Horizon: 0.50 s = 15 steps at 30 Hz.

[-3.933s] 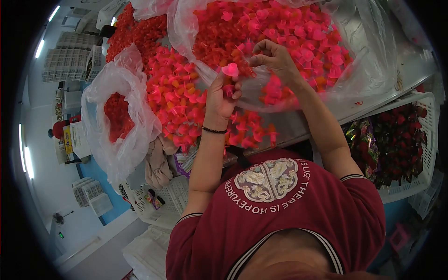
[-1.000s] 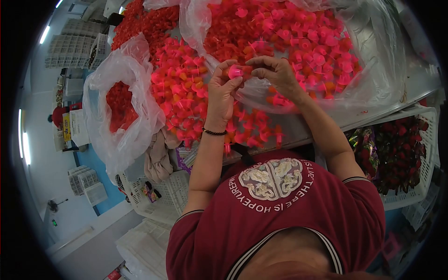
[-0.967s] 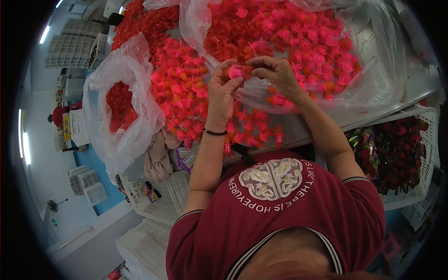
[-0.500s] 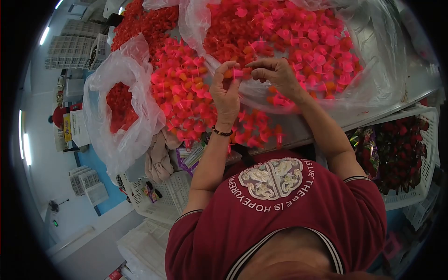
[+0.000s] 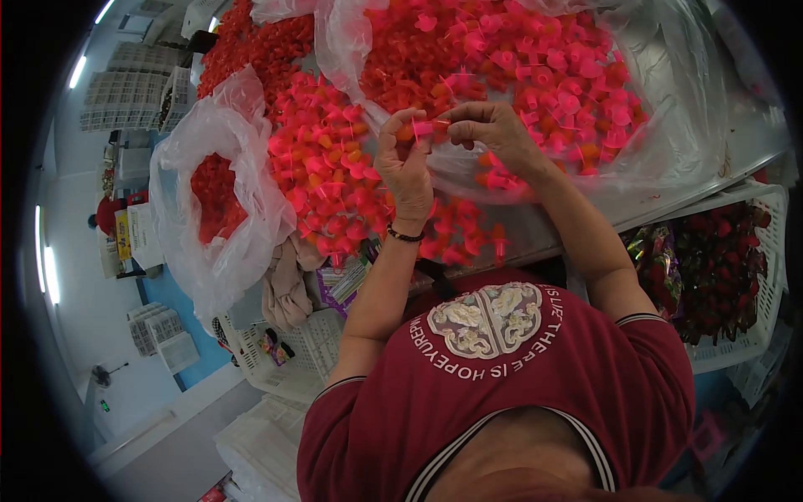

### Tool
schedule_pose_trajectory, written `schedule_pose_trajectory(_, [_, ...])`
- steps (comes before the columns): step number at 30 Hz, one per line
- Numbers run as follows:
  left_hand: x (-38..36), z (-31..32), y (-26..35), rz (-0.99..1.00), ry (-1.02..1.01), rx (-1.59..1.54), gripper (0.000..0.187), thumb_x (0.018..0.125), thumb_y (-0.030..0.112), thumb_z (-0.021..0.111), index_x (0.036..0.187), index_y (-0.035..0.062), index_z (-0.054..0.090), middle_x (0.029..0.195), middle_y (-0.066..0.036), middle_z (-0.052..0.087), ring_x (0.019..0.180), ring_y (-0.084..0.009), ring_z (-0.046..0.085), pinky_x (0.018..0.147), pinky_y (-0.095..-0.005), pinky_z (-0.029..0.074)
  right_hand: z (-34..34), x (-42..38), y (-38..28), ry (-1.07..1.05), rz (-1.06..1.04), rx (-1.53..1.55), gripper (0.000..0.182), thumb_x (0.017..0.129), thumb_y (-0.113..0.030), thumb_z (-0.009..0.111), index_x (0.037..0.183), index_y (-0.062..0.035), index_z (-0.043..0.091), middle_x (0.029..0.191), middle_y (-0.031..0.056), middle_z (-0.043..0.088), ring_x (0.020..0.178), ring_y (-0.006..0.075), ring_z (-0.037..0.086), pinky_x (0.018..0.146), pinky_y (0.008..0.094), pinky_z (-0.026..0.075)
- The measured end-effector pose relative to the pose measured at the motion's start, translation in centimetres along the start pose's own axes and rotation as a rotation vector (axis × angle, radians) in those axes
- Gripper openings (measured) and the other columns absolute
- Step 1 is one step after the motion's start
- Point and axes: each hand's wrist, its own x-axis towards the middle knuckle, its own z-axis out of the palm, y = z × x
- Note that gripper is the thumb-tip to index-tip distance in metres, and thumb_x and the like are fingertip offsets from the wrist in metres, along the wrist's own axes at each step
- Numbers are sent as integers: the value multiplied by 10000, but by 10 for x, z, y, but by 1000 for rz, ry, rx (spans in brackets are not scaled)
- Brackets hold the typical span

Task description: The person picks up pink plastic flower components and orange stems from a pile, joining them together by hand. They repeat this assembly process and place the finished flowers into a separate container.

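Between the thumb and fingers of my left hand point(image 5: 407, 174) is a small pink plastic piece point(image 5: 423, 128) with an orange part at its end. My right hand point(image 5: 495, 138) is level with it on the right, thumb and forefinger pinched together. A thin reddish sliver shows at its fingertips, pointing toward the pink piece; I cannot tell what it is. Below and left of my hands lies a heap of pink-and-orange plastic pieces point(image 5: 322, 159) on the metal table point(image 5: 661, 201). Beyond my right hand, more such pieces point(image 5: 556, 92) lie on clear plastic sheeting point(image 5: 682, 109).
On the left, an open plastic bag point(image 5: 251, 125) holds red pieces point(image 5: 216, 197). Loose red pieces point(image 5: 251, 50) cover the table's far left. A white crate point(image 5: 774, 276) of dark red wrapped items stands at right, another crate point(image 5: 314, 351) at lower left, beside a beige cloth point(image 5: 288, 289).
The pink piece has tilted slightly in my left hand. My right fingertips stay close by, with the thin sliver now more visible. The heaps look unchanged.
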Motion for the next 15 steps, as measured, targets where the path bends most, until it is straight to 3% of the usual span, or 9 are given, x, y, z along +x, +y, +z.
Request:
schedule_pose_trajectory(2, [0,0,-2,-13,6,-11,306,837,-51,585,1131,27,556,1020,-25,622,779,-75,525,676,-226,424,-2,0,3,-6,-15,-4,208,843,-99,655,1015,15,668,750,9,620,669,56,534,594,211,428])
schedule_pose_trajectory(9, [-2,-3,-5,25,17,68,309,828,-65,570,1122,31,566,1032,-25,618,791,-69,528,702,-225,434,4,-1,0,3,-135,-281,210,852,-77,639,1043,5,662,806,7,636,731,63,573,651,215,463])
schedule_pose_trajectory(11, [-3,-3,-9,220,-39,340,323,820,-83,554,1121,33,566,1048,-24,614,828,-75,547,729,-222,444,3,-1,3,-9,-147,-299,202,856,-48,624,1047,8,659,858,26,658,790,82,606,705,226,488])
schedule_pose_trajectory(15, [0,-2,10,7,-149,234,317,811,-66,565,1114,26,564,1059,-36,612,883,-92,570,758,-216,451,1,2,11,-15,-132,-309,200,841,-14,626,1037,10,659,908,48,672,833,97,623,742,236,500])
